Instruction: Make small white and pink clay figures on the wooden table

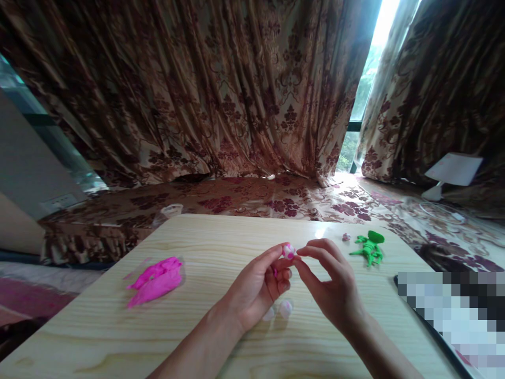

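A small white ball with pink spots [289,251], which looks like modelling clay, is held in the fingertips of my left hand [258,284]. A bit of pink clay [275,272] shows between that hand's curled fingers. From the right, my right hand [335,284] brings its thumb and index finger together against the ball's edge. Whether a tiny piece sits in that pinch is hidden. On the table below the hands lie a whitish round lump in clear plastic [286,309] and a smaller white piece [269,314], partly behind my left hand.
Bright pink clay on a clear wrapper [158,279] lies on the wooden table [213,237], at left. A green figure [370,248] and a small pinkish lump [346,237] are at the far right. A dark-edged, pixelated object [445,321] covers the right corner. A white lamp [453,169] stands beyond.
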A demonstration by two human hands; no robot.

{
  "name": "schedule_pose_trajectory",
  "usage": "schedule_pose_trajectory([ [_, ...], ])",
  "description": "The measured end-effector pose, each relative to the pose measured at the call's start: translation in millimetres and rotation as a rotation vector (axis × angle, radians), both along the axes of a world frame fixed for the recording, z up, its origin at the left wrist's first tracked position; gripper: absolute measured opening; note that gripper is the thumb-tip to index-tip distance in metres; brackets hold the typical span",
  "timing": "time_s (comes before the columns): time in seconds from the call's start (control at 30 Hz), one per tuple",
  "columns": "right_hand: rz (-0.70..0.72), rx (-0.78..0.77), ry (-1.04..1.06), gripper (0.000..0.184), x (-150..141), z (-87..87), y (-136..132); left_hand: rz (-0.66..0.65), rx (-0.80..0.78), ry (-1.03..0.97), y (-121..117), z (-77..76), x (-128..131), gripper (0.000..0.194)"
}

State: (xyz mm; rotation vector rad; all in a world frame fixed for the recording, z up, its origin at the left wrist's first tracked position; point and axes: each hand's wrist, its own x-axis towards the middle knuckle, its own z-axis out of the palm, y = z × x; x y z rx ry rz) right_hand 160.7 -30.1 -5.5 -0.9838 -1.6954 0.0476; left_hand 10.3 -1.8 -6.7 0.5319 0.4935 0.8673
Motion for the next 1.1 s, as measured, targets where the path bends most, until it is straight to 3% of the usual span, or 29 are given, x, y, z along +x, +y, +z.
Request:
schedule_pose_trajectory([
  [0.1,-0.003,0.007,-0.01,0.017,0.1,-1.0,0.3,-0.012,0.007,-0.011,-0.7,0.5,0.3,0.033],
  [0.53,-0.015,0.008,-0.007,0.015,1.1,-2.3,-0.6,-0.045,0.076,0.024,-5.6,3.7,1.4,0.014],
  [0.67,-0.012,0.007,0.001,0.014,0.7,-0.6,-0.8,-0.03,0.084,0.035,-5.0,3.0,1.4,0.015],
  [0.83,-0.015,0.023,0.031,0.025,3.4,4.9,-1.9,-0.049,0.095,0.038,-4.1,3.0,1.7,0.017],
  [1.1,0.046,-0.017,0.005,0.019,0.7,1.7,-0.2,-0.016,0.171,0.105,-5.5,2.1,2.9,0.02],
])
